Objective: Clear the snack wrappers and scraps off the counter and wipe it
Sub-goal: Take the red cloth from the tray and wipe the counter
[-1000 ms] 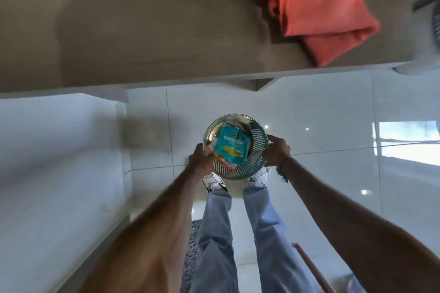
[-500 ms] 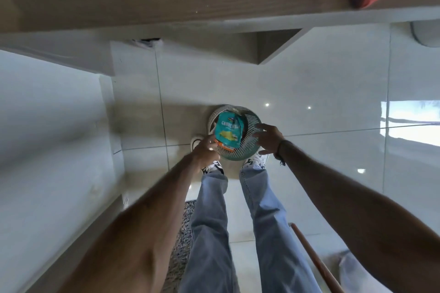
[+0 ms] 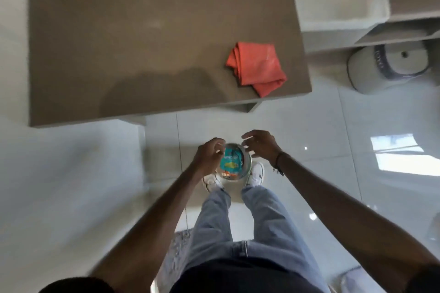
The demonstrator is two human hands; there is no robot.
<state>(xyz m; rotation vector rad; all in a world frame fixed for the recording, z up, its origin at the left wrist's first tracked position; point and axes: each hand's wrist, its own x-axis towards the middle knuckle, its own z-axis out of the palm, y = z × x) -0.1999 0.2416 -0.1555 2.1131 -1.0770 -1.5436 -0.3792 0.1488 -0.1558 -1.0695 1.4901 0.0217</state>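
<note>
Both hands hover apart, fingers spread, over a floor bin (image 3: 245,175) – left hand (image 3: 208,158), right hand (image 3: 260,146) – teal wrapper (image 3: 232,159) inside. Bin sits between the feet (a kick could spill it); cloth (image 3: 257,68) waits on the worktop (image 3: 142,43).

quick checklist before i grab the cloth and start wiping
1. Wrappers in the bin: ok, a teal wrapper sits inside.
2. Bin on the floor: ok, between the shoes.
3. Left hand free: ok, fingers open above the rim.
4. Right hand free: ok, open.
5. Orange cloth available: ok, folded on the counter.
6. Counter free of scraps: ok for wrappers; crumbs cannot tell.
</note>
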